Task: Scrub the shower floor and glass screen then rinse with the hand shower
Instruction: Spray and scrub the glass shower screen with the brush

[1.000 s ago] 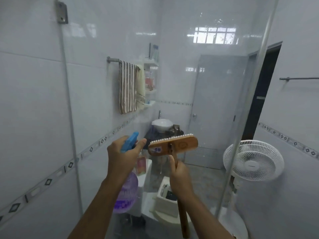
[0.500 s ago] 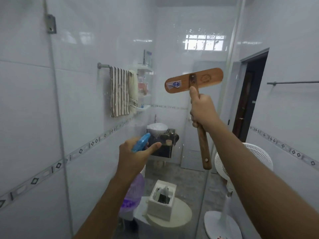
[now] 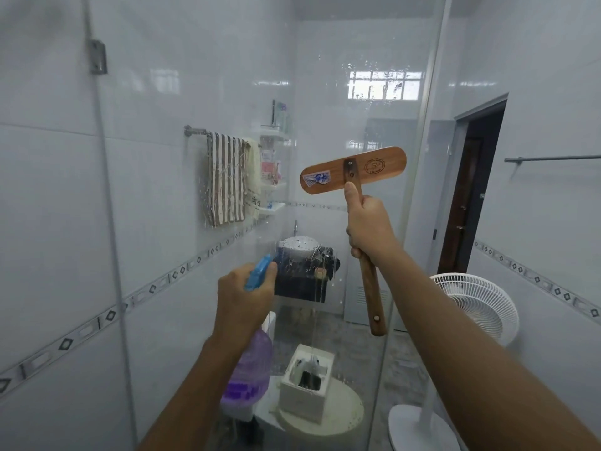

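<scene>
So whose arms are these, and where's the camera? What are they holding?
It's no machine, just a person. The camera sits on their head, so you see their own two arms reaching out. The left hand grips a spray bottle of purple liquid with a blue trigger. The right hand holds a wooden scrub brush by its handle, flat back towards us. In front is the wet glass screen, with drips running down. Through it you see a striped towel, a sink and a white fan.

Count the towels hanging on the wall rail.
2: a striped towel on the rail behind the wet glass screen, and a cream towel beside it, nearer the corner shelves. Others may hang hidden behind them.
</scene>
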